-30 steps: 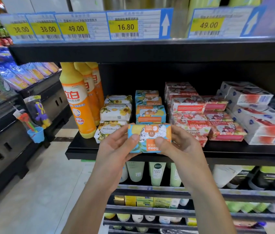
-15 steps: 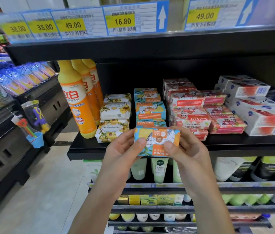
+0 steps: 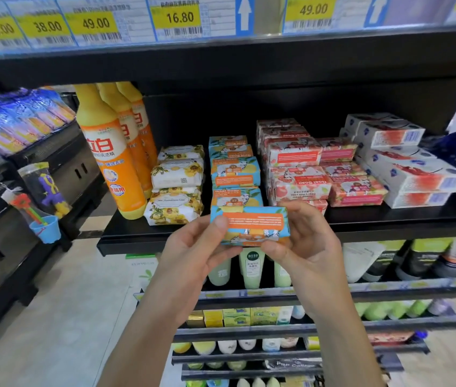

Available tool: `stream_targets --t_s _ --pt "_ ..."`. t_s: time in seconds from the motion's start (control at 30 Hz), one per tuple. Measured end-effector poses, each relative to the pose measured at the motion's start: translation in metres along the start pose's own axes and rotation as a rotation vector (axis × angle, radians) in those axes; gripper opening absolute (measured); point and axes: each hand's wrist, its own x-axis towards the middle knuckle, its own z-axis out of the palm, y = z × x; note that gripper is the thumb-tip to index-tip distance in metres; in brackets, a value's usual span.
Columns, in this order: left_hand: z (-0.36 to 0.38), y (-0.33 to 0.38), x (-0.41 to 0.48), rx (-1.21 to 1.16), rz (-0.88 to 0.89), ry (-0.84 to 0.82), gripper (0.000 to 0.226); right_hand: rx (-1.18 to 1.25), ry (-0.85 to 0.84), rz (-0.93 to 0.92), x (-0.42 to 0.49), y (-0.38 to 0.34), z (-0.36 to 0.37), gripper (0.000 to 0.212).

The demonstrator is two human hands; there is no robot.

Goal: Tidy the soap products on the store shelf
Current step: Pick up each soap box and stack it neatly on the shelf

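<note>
a black metal shelf (image 3: pixel 389 223) runs across the middle of the view, in a shop aisle with a pale tiled floor (image 3: pixel 53 317). on it, from left to right, stand tall orange bottles (image 3: pixel 106 152), a stack of white flowered soap packs (image 3: pixel 176 185), a column of blue-and-orange soaps (image 3: pixel 235 174), piles of red-and-pink soap boxes (image 3: pixel 299 169) and white cartons (image 3: pixel 405 174). yellow price tags (image 3: pixel 176 18) line the edge of the shelf above. to the left is a dark neighbouring unit (image 3: pixel 61 169), with blue packets (image 3: pixel 17 118) on top and a small blue toy bucket (image 3: pixel 46 229) hung on its side.

the task's soap bar (image 3: pixel 252 224) is held up in front of the shelf's front edge, right before the blue-and-orange column, with an orange panel facing the camera. the left hand (image 3: pixel 193 252) pinches its left end, thumb on the front. the right hand (image 3: pixel 307 247) grasps the right end, fingers curled behind it. the bar seems to be clear of the shelf, though the angle makes that hard to judge.

the bar and hands hide the lowest soaps in the column and part of the tubes (image 3: pixel 252 269) on the shelf below. the print on the bar is too blurred to read. the lower shelves are soft and partly cut off, and the far right edge is a blue blur.
</note>
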Motion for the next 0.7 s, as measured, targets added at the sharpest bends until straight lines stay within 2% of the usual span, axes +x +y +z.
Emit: stream_targets --t_s 0.07,0.17,0.33,0.47,0.7 --pt "0.002 -0.001 0.000 -0.025 0.010 0.017 0.051 -0.007 -0.015 0.029 -0.001 -0.001 -0.001 0.047" --pt "0.002 -0.004 -0.001 -0.052 0.031 0.037 0.054 -0.034 -0.023 0.101 -0.003 -0.007 -0.002 0.051" --pt "0.002 -0.008 -0.002 -0.079 0.055 0.070 0.058 -0.085 0.066 0.343 -0.003 -0.011 0.003 0.067" --pt "0.004 -0.009 -0.003 -0.071 0.063 0.073 0.064 -0.031 0.133 0.372 -0.003 -0.010 0.007 0.064" --pt "0.004 -0.005 -0.003 -0.090 0.062 0.071 0.063 0.036 0.130 0.354 -0.001 -0.011 0.009 0.061"
